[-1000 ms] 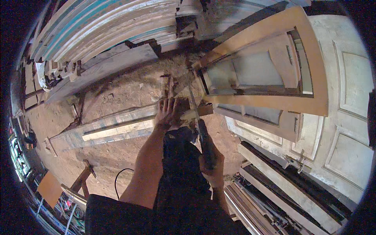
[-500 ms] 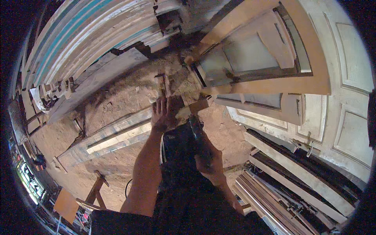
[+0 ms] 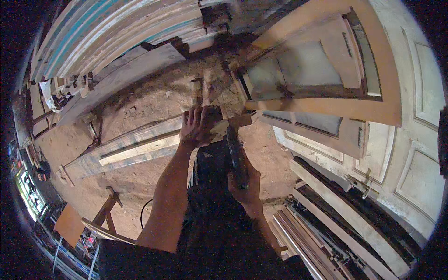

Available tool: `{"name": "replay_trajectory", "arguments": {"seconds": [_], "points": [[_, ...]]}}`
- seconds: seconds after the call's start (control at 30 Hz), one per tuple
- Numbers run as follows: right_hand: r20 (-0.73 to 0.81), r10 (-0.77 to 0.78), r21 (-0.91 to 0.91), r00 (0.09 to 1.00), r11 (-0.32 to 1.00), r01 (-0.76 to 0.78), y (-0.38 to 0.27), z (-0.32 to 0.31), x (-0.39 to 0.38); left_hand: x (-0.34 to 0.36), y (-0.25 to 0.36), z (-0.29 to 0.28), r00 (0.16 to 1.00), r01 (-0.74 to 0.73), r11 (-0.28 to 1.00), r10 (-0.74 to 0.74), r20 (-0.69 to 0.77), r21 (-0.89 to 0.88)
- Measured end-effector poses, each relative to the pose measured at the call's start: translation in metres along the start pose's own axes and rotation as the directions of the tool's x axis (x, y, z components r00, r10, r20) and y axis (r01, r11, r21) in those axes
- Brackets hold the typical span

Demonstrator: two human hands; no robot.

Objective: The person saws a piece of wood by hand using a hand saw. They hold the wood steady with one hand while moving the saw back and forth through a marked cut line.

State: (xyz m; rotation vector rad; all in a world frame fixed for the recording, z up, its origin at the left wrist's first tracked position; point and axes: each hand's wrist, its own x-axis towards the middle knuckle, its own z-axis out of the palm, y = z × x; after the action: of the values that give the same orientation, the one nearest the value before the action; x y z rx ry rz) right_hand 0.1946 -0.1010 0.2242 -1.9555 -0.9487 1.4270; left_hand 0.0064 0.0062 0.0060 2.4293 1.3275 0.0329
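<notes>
My left hand (image 3: 193, 126) lies with fingers outstretched on a plank (image 3: 130, 154) that has a pale batten along it, beside a short wooden block (image 3: 240, 120). My right hand (image 3: 247, 186) grips a long, dark-handled tool (image 3: 235, 154) pointing forward; its working end is too blurred to make out at the block. My dark-clothed leg (image 3: 210, 163) is beneath the work, between my forearms.
Stacked boards (image 3: 121, 32) lie beyond. Framed glazed panels (image 3: 392, 107) lean against panelled white doors (image 3: 420, 172) at right. Timber lengths (image 3: 345, 214) lie lower right. A wooden stand (image 3: 105, 212) and black cable (image 3: 143, 210) are lower left, on the dirt floor (image 3: 135, 191).
The long thin part of the tool, seen reaching beyond the block a second ago, no longer shows there. My right hand has shifted slightly forward and left; my left hand stays on the work.
</notes>
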Motion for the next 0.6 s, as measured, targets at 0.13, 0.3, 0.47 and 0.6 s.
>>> {"name": "replay_trajectory", "arguments": {"seconds": [0.13,0.3,0.47,0.6], "points": [[0.079,0.139,-0.007,0.987,0.990,-0.139,-0.018,-0.010,-0.021,-0.015,-0.017,0.029,1.000,0.015,0.994,-0.015,0.004,0.105],[-0.032,0.153,-0.116,0.988,0.981,-0.155,-0.059,-0.034,-0.070,-0.006,0.002,-0.008,0.999,0.047,0.998,-0.047,0.001,-0.039],[-0.006,-0.056,-0.079,0.998,0.995,0.056,-0.016,-0.010,-0.027,-0.019,-0.005,0.018,0.998,0.051,0.993,-0.046,-0.042,0.110],[0.018,-0.006,0.008,1.000,1.000,0.006,-0.007,-0.001,0.016,-0.013,-0.010,0.017,0.998,0.039,0.989,-0.032,-0.054,0.143]]}}
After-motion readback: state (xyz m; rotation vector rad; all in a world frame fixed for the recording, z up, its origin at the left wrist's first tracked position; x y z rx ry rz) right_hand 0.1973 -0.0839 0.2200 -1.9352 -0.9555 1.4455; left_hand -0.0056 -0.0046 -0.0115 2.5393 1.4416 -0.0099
